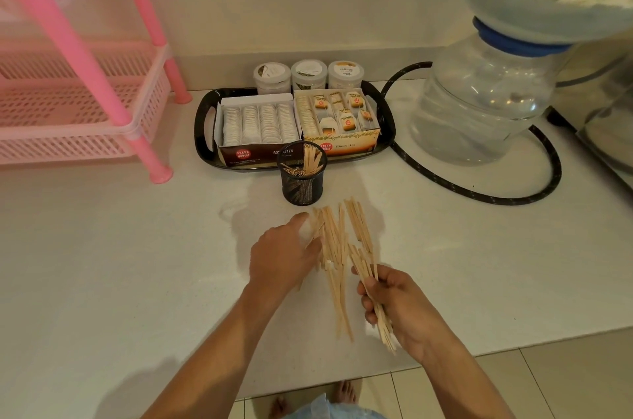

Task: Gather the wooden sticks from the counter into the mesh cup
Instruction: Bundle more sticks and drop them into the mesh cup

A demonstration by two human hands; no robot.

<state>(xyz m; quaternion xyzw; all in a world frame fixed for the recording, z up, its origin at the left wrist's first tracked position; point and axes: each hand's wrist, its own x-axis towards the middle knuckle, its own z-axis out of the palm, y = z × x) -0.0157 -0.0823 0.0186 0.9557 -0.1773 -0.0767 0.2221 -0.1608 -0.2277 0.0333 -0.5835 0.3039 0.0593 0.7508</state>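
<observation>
A black mesh cup (302, 185) stands on the white counter in front of a tray, with several wooden sticks (310, 158) leaning inside it. Just below the cup, a loose pile of wooden sticks (337, 240) lies on the counter. My left hand (282, 256) rests on the pile's left edge, fingers touching the sticks. My right hand (394, 302) grips a bundle of sticks (364, 268) that fans out above the fingers and pokes out below the palm.
A black tray (205, 131) holds two open tea-bag boxes, with three lidded jars behind it. A pink plastic rack (102, 117) stands at the left. A large water bottle (479, 103) and a black hose (548, 172) are at the right. The counter's front edge runs near my forearms.
</observation>
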